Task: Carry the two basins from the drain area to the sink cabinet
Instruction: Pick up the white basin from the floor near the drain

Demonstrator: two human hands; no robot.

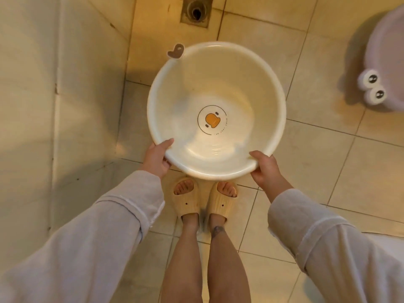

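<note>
A round white basin (218,88) with an orange duck face printed on its bottom and a brown tab on its far-left rim is held above the floor, in front of my feet. My left hand (156,159) grips its near-left rim. My right hand (265,169) grips its near-right rim. The basin looks empty. A second basin (387,62), pale lilac with two bulging cartoon eyes on its rim, stands on the tiles at the far right, partly cut off by the frame edge.
A floor drain (195,12) sits in the tiles just beyond the white basin. A tiled wall (61,84) rises along the left. My feet in yellow slippers (205,200) stand on the beige tiled floor (317,160).
</note>
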